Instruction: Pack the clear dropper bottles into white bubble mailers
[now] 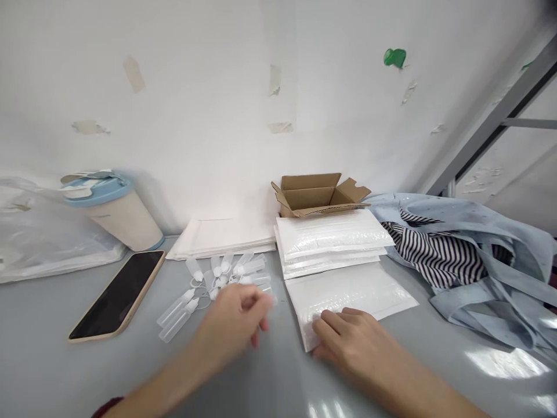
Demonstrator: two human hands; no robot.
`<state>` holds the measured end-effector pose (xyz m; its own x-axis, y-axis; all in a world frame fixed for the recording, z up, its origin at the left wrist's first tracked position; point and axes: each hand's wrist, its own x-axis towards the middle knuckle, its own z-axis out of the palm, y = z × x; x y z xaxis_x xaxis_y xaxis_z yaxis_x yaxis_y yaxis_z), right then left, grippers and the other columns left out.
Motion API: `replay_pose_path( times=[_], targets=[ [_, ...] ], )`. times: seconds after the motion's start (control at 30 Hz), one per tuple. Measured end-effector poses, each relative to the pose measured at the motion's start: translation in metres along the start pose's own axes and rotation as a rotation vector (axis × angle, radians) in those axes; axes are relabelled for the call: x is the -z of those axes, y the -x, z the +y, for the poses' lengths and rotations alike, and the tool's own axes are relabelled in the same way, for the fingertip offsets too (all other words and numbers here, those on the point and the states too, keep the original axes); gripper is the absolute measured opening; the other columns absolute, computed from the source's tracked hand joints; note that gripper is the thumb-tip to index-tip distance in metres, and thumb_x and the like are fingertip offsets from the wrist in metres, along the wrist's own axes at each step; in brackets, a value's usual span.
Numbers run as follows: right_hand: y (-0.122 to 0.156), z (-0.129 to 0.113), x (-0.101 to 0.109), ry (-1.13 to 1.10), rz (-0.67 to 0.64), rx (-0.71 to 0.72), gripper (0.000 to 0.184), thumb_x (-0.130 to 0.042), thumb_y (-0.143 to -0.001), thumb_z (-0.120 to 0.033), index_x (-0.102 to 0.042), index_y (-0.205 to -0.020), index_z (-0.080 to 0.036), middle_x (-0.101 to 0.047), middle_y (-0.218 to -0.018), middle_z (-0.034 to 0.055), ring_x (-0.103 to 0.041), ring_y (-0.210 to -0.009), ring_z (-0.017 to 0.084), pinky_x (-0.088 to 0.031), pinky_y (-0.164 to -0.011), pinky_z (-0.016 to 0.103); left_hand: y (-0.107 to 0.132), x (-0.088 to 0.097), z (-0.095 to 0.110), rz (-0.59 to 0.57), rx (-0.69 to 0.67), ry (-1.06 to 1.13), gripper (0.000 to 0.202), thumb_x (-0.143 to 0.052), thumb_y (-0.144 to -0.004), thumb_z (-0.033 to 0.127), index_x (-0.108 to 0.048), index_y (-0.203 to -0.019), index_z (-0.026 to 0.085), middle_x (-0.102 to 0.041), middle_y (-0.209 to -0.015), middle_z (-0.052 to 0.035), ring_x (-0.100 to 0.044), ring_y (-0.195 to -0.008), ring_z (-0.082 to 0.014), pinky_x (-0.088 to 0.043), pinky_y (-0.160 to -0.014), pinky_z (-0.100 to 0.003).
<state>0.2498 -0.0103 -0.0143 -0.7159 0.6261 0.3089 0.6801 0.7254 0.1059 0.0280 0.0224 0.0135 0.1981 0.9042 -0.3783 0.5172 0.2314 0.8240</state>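
Observation:
My left hand (238,310), a little blurred, hovers at the near right side of a cluster of small clear plastic dropper bottles (176,319) with white tops. Its fingers are curled in, and whatever they may hold is hidden. My right hand (348,337) grips the near left corner of a white bubble mailer (357,290) lying flat on the grey table (278,360). Its fingers bend over the edge, and the thumb is mostly out of sight. Directly behind lies a stack of similar bubble mailers (331,235).
An open cardboard box (311,197) stands behind the stack. White flat sheets (221,235) lie against the wall. To the left are a phone (119,296), a blue-lidded cup (126,217) and a clear plastic bag (47,232). A light blue cloth bag (513,232) sits at right.

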Motion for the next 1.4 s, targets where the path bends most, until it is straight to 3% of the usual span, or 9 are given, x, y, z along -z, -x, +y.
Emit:
replay_pose_path(
  times=[0.07, 0.17, 0.23, 0.33, 0.53, 0.77, 1.03, 1.4],
  targets=[
    [0.001, -0.004, 0.001, -0.04, -0.003, 0.001, 0.022, -0.062, -0.091, -0.032, -0.054, -0.075, -0.02, -0.062, -0.066, -0.0026, -0.057, -0.052, 0.016, -0.037, -0.051, 0.029, -0.011, 0.029, 0.003, 0.246, -0.112, -0.253, 0.034, -0.049, -0.085, 0.042, -0.058, -0.064, 0.018, -0.06, -0.054, 0.0019, -0.057, -0.048, -0.0147, -0.04, -0.049, -0.025],
    [0.002, -0.011, 0.002, -0.136, 0.021, -0.01, 0.038, -0.041, -0.1, -0.046, -0.055, -0.077, -0.02, -0.063, -0.067, -0.0013, -0.058, -0.055, 0.016, -0.04, -0.054, 0.029, -0.04, 0.073, 0.001, 0.425, -0.226, -0.49, 0.02, -0.054, -0.085, 0.032, -0.064, -0.077, 0.018, -0.067, -0.075, -0.0025, -0.063, -0.077, -0.0218, -0.045, -0.069, -0.031],
    [0.002, -0.013, 0.001, -0.194, 0.048, -0.012, 0.047, -0.027, -0.104, -0.044, -0.055, -0.076, -0.019, -0.062, -0.065, -0.0007, -0.057, -0.054, 0.015, -0.04, -0.055, 0.028, -0.061, 0.095, -0.004, 0.43, -0.27, -0.636, 0.016, -0.057, -0.086, 0.027, -0.066, -0.078, 0.017, -0.068, -0.081, -0.0045, -0.062, -0.086, -0.0236, -0.046, -0.078, -0.035],
    [0.001, -0.011, -0.002, -0.222, 0.077, -0.009, 0.045, -0.028, -0.105, -0.038, -0.055, -0.074, -0.018, -0.06, -0.064, -0.0008, -0.053, -0.052, 0.014, -0.038, -0.053, 0.027, -0.086, 0.112, -0.014, 0.362, -0.334, -0.815, 0.014, -0.064, -0.088, 0.028, -0.066, -0.084, 0.015, -0.067, -0.089, -0.0037, -0.062, -0.092, -0.0213, -0.048, -0.084, -0.04],
    [0.001, -0.007, 0.002, -0.23, 0.133, -0.027, 0.039, -0.035, -0.104, -0.032, -0.056, -0.074, -0.018, -0.058, -0.062, -0.0013, -0.05, -0.051, 0.013, -0.037, -0.054, 0.027, -0.097, 0.114, -0.02, 0.299, -0.47, -1.036, 0.016, -0.058, -0.094, 0.029, -0.065, -0.097, 0.015, -0.067, -0.104, -0.0056, -0.063, -0.099, -0.0208, -0.051, -0.088, -0.042],
    [-0.001, -0.008, 0.002, -0.247, 0.147, -0.018, 0.038, -0.037, -0.103, -0.03, -0.054, -0.071, -0.018, -0.055, -0.059, -0.0024, -0.046, -0.049, 0.012, -0.036, -0.052, 0.026, -0.1, 0.118, -0.018, 0.255, -0.533, -1.094, 0.02, -0.061, -0.092, 0.031, -0.065, -0.101, 0.014, -0.066, -0.108, -0.0064, -0.062, -0.103, -0.0222, -0.051, -0.089, -0.043],
    [0.001, -0.009, 0.0, -0.249, 0.138, -0.031, 0.035, -0.039, -0.102, -0.029, -0.054, -0.073, -0.018, -0.055, -0.059, -0.0027, -0.045, -0.05, 0.012, -0.036, -0.053, 0.026, -0.099, 0.113, -0.012, 0.241, -0.52, -1.19, 0.018, -0.059, -0.094, 0.028, -0.064, -0.106, 0.015, -0.065, -0.111, -0.0067, -0.063, -0.1, -0.021, -0.054, -0.085, -0.041],
    [0.001, -0.008, 0.0, -0.248, 0.137, -0.024, 0.033, -0.04, -0.101, -0.028, -0.055, -0.074, -0.018, -0.057, -0.061, -0.0022, -0.046, -0.05, 0.012, -0.036, -0.053, 0.026, -0.095, 0.094, -0.003, 0.367, -0.434, -1.425, 0.023, -0.06, -0.094, 0.029, -0.061, -0.112, 0.014, -0.064, -0.112, -0.0073, -0.064, -0.097, -0.0209, -0.055, -0.082, -0.04]
  ],
)
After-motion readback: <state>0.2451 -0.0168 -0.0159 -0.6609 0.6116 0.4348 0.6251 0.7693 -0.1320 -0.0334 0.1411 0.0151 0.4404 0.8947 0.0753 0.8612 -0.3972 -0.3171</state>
